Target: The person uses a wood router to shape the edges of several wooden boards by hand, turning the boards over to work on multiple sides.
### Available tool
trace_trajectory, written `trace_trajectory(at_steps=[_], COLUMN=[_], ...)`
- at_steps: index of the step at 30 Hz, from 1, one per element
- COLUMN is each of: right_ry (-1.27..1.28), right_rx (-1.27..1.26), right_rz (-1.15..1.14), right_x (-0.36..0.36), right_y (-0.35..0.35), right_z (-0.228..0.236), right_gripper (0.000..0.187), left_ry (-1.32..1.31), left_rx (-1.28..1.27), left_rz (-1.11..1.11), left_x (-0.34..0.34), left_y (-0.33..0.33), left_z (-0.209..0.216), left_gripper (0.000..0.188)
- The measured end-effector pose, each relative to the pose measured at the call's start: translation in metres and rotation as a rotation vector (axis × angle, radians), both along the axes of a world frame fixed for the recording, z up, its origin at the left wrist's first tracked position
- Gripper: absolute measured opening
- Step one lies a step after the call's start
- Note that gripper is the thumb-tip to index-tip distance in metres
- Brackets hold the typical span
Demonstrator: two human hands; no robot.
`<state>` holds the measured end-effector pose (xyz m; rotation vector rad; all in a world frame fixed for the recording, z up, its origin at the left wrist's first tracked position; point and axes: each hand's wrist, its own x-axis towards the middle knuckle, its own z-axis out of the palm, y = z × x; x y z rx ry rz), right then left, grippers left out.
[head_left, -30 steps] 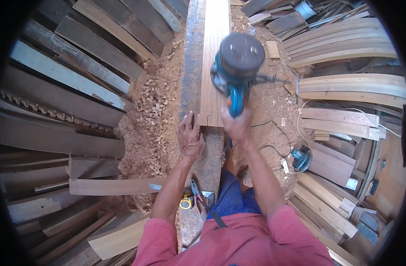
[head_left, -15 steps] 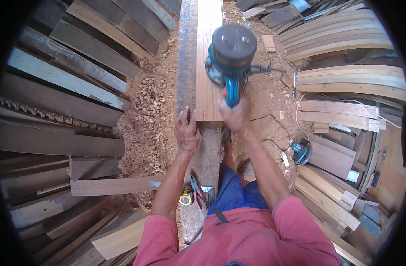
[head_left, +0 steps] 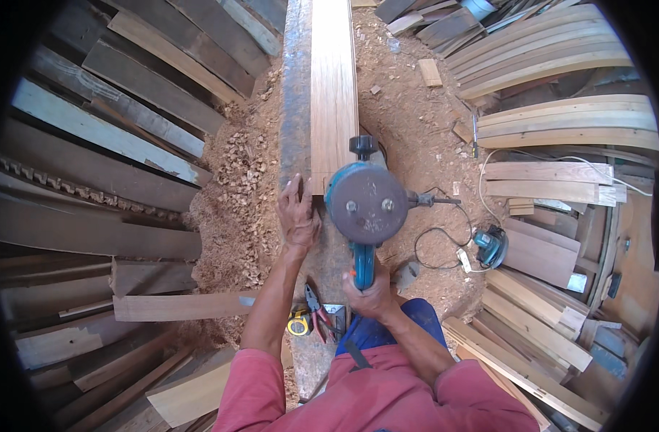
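Observation:
My right hand [head_left: 370,294] is wrapped round the rear handle of a teal router [head_left: 367,201] with a round brown top and a black front knob [head_left: 363,146]. The router is over the near end of a pale wooden plank [head_left: 334,101], hiding its near right corner. My left hand [head_left: 298,216] rests with fingers stretched forward on the worn beam [head_left: 296,86] beneath, beside the plank's near left corner. Closer to me on the beam are red-handled pliers [head_left: 318,312] and a yellow tape measure [head_left: 298,324].
Wood shavings [head_left: 243,194] cover the floor on the left, beside stacked dark boards [head_left: 77,205]. A second teal power tool [head_left: 490,246] stands at the right with a cord. Pale boards [head_left: 560,122] line the right side. A short board [head_left: 178,306] reaches toward the beam.
My right hand has drawn the router back toward me, from over the plank to its near end. More of the plank's surface shows. My left hand has hardly moved.

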<state>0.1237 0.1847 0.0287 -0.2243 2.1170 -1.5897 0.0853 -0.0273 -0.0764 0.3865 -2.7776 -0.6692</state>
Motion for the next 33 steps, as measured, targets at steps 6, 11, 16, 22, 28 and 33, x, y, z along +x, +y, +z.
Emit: trace_trajectory(at_steps=[6,11,16,22,28,33], right_ry=[0.155,0.215,0.217,0.143,0.175,0.270], right_rx=[-0.061,-0.033,-0.020,-0.056,-0.053,-0.118], right_rz=[-0.064,-0.047,-0.045,-0.145,-0.111,-0.086], right_x=[-0.010,-0.019,-0.035,-0.083,-0.186,-0.289], right_y=[-0.014,-0.017,-0.022,-0.048,-0.088,-0.111], right_z=[-0.004,-0.005,-0.016,-0.006,0.001,-0.030], right_gripper=[0.022,0.022,0.023,0.028,0.025,0.029], left_ry=[-0.032,-0.051,-0.035,-0.038,-0.058,-0.054], left_rx=[-0.005,-0.001,-0.029,-0.019,-0.039,-0.018], left_rz=[0.007,0.017,0.008,0.005,0.030,0.023], left_x=[0.001,0.004,0.003,0.005,0.006,-0.003], left_y=[-0.002,-0.003,-0.003,-0.005,-0.007,0.003], left_z=[0.001,-0.005,-0.006,-0.007,-0.007,0.001], left_gripper=[0.071,0.072,0.074,0.073,0.066,0.065])
